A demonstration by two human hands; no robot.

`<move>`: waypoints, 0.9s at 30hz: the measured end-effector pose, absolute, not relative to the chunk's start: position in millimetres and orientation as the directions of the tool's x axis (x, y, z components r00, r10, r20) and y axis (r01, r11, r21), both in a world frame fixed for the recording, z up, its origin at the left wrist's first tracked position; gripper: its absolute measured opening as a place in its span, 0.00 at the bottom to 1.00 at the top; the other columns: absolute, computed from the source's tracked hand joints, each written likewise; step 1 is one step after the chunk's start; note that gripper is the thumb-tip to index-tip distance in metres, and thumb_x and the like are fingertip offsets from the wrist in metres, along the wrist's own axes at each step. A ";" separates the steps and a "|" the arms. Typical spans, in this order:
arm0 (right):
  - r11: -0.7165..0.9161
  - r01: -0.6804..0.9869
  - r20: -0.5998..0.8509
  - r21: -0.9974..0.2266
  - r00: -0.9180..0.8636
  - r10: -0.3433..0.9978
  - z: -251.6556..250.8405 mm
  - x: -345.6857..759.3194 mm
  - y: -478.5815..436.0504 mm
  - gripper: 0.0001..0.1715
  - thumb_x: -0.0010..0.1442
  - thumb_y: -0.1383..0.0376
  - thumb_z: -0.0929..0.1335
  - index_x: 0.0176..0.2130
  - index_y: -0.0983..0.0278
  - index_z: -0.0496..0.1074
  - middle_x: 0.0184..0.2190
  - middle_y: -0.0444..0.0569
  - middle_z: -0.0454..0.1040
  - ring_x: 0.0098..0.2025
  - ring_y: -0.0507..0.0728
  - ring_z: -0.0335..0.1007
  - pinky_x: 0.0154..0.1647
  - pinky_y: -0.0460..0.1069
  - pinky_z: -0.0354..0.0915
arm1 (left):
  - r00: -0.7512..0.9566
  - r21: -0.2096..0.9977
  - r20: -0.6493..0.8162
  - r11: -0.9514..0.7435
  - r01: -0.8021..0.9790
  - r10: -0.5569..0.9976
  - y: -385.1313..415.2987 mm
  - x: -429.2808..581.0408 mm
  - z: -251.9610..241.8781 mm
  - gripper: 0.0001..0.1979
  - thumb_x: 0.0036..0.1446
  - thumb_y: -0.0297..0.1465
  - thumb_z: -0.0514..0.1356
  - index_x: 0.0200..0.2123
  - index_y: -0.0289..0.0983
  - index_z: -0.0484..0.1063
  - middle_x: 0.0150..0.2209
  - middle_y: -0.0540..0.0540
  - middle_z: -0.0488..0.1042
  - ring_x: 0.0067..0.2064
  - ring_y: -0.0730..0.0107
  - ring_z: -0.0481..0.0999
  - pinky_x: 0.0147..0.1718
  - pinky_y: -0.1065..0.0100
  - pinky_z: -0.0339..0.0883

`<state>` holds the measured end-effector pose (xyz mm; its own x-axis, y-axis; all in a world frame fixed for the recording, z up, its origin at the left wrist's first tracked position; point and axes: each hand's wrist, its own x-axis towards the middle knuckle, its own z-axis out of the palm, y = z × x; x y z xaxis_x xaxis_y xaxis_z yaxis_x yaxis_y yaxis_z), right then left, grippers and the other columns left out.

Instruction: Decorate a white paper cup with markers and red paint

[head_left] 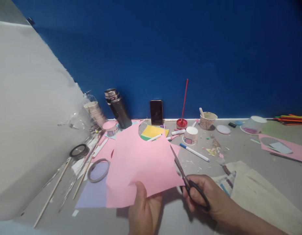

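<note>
My left hand (144,209) pinches the lower edge of a pink paper sheet (141,160), thumb on top and fingers beneath. The sheet has a curved cutout in its top edge. My right hand (202,192) is closed round the black handles of a pair of scissors (181,169). Their blades point up and left at the sheet's right edge; one blade lies over the paper, and the other is mostly hidden. Under the sheet's left side lies purple paper (92,195), with a roll of tape (98,170) partly on it.
A dark flask (120,112), stacked paper cups (95,112) and a phone (156,112) stand near the blue wall. A white cup (190,135), a blue-capped marker (194,152) and paper scraps lie beyond the scissors. Wooden sticks (53,192) are at left, a beige cloth (259,195) at right.
</note>
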<state>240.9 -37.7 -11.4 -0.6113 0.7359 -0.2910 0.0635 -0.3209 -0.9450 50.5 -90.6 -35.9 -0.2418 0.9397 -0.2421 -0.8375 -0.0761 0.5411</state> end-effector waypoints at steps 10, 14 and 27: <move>-0.335 0.079 -0.311 -0.939 -0.611 0.728 -10.2 241.5 -38.6 0.41 0.46 0.30 0.74 0.30 0.64 0.71 0.20 0.43 0.71 0.21 0.47 0.53 0.22 0.46 0.48 | -0.258 0.529 -0.267 -0.082 -0.845 0.929 -94.0 49.0 -40.7 0.29 0.69 0.46 0.59 0.69 0.43 0.70 0.64 0.36 0.76 0.70 0.45 0.68 0.70 0.46 0.62; -0.363 0.060 -0.324 -0.930 -0.600 0.731 -13.2 240.7 -38.0 0.43 0.43 0.28 0.75 0.29 0.64 0.70 0.20 0.43 0.71 0.21 0.47 0.54 0.22 0.46 0.47 | -0.314 0.556 -0.301 -0.102 -0.825 0.900 -92.8 51.4 -37.6 0.28 0.71 0.48 0.56 0.68 0.43 0.70 0.63 0.38 0.77 0.71 0.48 0.67 0.69 0.50 0.63; -0.372 0.048 -0.322 -0.927 -0.609 0.725 -17.2 242.0 -39.0 0.47 0.41 0.25 0.73 0.29 0.65 0.70 0.20 0.43 0.70 0.22 0.47 0.55 0.23 0.46 0.48 | -0.340 0.582 -0.340 -0.088 -0.808 0.877 -93.5 50.0 -36.3 0.29 0.70 0.48 0.56 0.68 0.42 0.71 0.61 0.38 0.78 0.70 0.50 0.70 0.68 0.53 0.65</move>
<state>242.0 -39.0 -17.2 -0.6090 0.7248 -0.3222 0.0483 -0.3715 -0.9272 50.0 -93.5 -36.3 -0.3404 0.8767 -0.3399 -0.8083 -0.0882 0.5821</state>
